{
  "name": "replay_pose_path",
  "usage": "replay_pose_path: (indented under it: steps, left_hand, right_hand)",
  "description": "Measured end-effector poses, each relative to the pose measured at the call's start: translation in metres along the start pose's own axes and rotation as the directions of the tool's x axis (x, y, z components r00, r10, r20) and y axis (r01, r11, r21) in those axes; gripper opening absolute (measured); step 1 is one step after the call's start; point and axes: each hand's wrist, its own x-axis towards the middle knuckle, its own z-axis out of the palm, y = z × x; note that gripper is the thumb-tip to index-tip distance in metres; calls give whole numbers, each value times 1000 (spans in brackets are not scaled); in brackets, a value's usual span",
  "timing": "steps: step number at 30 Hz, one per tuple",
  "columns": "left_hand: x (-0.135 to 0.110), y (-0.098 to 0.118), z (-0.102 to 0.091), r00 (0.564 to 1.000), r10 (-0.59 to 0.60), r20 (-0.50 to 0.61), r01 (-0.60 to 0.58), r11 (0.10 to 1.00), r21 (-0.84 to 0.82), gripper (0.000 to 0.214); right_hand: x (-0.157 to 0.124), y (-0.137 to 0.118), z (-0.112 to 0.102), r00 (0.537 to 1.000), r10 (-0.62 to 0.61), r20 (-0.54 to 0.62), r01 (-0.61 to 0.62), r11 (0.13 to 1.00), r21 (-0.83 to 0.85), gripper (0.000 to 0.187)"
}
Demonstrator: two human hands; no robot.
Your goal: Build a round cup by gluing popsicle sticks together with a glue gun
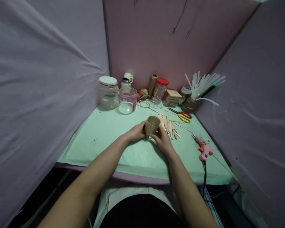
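Observation:
A small brown cup-like holder (152, 126) with a scalloped rim is tilted slightly over the middle of the table, its opening facing up. My left hand (137, 131) grips it from the left side, fingers partly hidden behind it. On the other side, my right hand (164, 142) has its fingers round the cup's right edge and lower part. Just beyond my right hand lies a loose pile of wooden craft sticks (168, 126).
A pink hot glue gun (205, 150) with a black cord lies at right. Red-and-yellow scissors (184, 117) lie farther back. Along the back stand a lidded jar (108, 93), an open clear tub (127, 101), a red-lidded jar (161, 88), stacked wood pieces (172, 97) and glue sticks (201, 84).

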Motion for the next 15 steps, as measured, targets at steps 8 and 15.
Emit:
replay_pose_path:
  steps: [8, 15]
  left_hand:
    - [0, -2, 3, 998, 54, -15, -53, 998, 40, 65]
    - [2, -7, 6, 999, 44, -30, -43, 999, 32, 63]
  right_hand:
    - [-1, 3, 3, 1000, 25, 7, -24, 990, -137, 61]
    - [0, 2, 5, 1000, 29, -10, -30, 987, -156, 55]
